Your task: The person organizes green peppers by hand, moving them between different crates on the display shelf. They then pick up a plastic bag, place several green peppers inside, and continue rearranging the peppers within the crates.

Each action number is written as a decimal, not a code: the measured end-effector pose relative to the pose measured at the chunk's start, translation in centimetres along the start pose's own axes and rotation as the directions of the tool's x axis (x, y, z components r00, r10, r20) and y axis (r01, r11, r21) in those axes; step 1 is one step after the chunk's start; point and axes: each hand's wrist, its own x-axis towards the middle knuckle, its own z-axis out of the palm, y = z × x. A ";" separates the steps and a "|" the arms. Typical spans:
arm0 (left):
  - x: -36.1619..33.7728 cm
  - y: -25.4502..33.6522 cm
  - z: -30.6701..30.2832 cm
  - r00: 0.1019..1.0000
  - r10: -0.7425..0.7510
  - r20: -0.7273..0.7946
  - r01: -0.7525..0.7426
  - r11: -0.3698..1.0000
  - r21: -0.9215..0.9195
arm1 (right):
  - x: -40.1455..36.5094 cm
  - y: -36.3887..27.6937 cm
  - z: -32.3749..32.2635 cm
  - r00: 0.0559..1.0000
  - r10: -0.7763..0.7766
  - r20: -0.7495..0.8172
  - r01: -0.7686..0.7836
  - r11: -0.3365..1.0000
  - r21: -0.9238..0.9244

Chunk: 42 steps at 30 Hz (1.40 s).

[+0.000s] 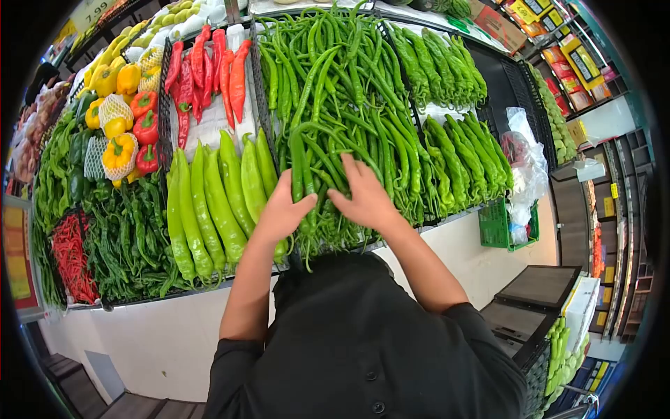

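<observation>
Both of my hands are on a big heap of long thin green chili peppers (328,91) in the middle of the display. My left hand (278,213) is closed around a few of these peppers near the front of the heap, its thumb lying across them and its other fingers partly hidden. A little to the right, my right hand (364,199) lies on the pile with its fingers stretched forward and its thumb apart. Between the hands, several chili peppers curve upward and over, one of them thicker and bent. Loose tips and stems hang at the front edge.
Large light-green peppers (220,202) and red peppers (202,70) flank the heap on the left; wrinkled green peppers (464,157) are on the right. Farther left sit bell peppers (122,153). A green basket (495,227) with plastic bags hangs at right, above dark crates (534,293).
</observation>
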 end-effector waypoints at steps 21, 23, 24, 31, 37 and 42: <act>-6.1 5.2 -1.8 0.999 0.003 -0.047 -0.028 0.842 -0.538 | -2.0 0.9 -0.1 0.997 -0.060 -0.039 0.059 0.998 -0.033; -6.4 4.5 -1.3 0.999 -0.053 0.011 0.051 0.840 -0.540 | -1.8 0.1 -0.4 0.991 -0.093 -0.100 0.094 0.996 0.003; -6.5 4.2 -1.0 0.996 -0.084 0.038 0.091 0.838 -0.539 | -1.6 -0.1 -0.5 0.985 -0.108 -0.133 0.112 0.994 0.020; -7.1 2.5 1.1 0.980 -0.166 0.110 0.199 0.813 -0.547 | 4.6 2.5 0.8 0.971 0.239 0.012 -0.180 0.693 0.699; -7.8 2.7 1.4 0.984 -0.146 0.105 0.177 0.888 -0.425 | 11.9 2.0 -0.8 0.930 0.343 0.130 -0.357 0.928 0.109; -8.1 2.7 1.1 0.984 -0.131 0.121 0.166 0.924 -0.344 | 14.0 0.5 0.2 0.927 0.340 0.160 -0.337 0.940 -0.045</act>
